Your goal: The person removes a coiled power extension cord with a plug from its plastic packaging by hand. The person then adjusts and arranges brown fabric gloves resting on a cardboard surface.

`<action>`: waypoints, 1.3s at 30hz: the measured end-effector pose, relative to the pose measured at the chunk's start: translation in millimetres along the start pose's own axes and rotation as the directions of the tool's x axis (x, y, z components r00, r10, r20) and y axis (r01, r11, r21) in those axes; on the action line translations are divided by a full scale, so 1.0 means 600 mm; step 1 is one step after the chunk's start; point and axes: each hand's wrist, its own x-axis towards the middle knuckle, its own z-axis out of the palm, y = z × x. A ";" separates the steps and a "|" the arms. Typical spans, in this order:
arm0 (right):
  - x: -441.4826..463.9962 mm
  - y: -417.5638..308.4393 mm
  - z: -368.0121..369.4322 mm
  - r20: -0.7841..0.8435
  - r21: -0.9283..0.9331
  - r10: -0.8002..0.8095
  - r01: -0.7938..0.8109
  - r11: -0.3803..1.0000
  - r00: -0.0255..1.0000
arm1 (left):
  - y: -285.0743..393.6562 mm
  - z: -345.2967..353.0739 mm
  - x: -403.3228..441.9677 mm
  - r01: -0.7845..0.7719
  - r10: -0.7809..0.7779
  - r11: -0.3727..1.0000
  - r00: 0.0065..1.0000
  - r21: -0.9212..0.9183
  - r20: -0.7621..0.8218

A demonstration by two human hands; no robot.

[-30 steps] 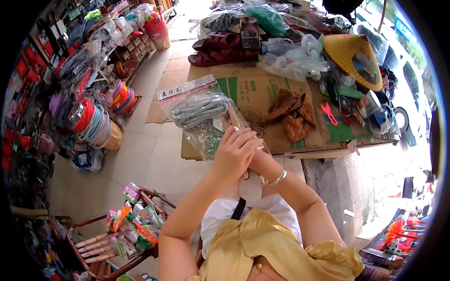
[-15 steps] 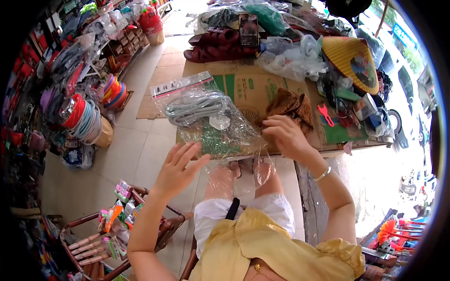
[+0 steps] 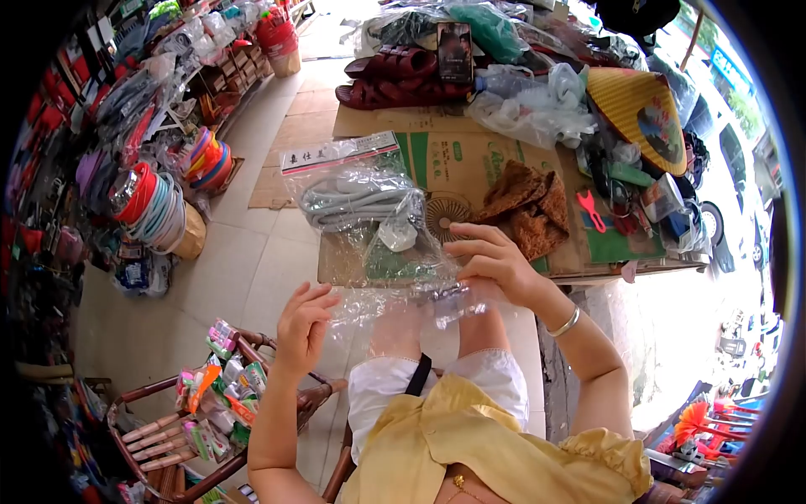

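Note:
A clear plastic bag [image 3: 339,160] with a red and black header strip lies on the cardboard-covered table [image 3: 445,160], its lower part hanging over the front edge. Inside it are a coiled grey cable [image 3: 357,204] and a white plug [image 3: 399,234]. At the bag's lower left corner, my left hand [image 3: 304,326] has its thumb and fingers bent close to the film; whether they pinch it is unclear. My right hand [image 3: 497,267] is at the bag's right side, fingers spread and slightly curved, touching or just over the plastic.
Right of the bag lie a brown cloth [image 3: 526,210] and a pink-red tool [image 3: 591,211]. Behind are dark red sandals [image 3: 403,80], a phone [image 3: 454,52], plastic bags and a yellow conical hat [image 3: 635,113]. A chair holding small packages [image 3: 222,403] stands at the lower left.
My hands, together over the bag a second ago, have moved apart to its two sides. The bag's lower part now spreads between them, and the plug shows in full.

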 end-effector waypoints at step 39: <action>-0.032 -0.052 -0.015 0.007 0.024 -0.046 0.046 0.999 0.999 | 0.043 0.008 -0.008 -0.093 0.093 0.996 0.991 -0.004 0.096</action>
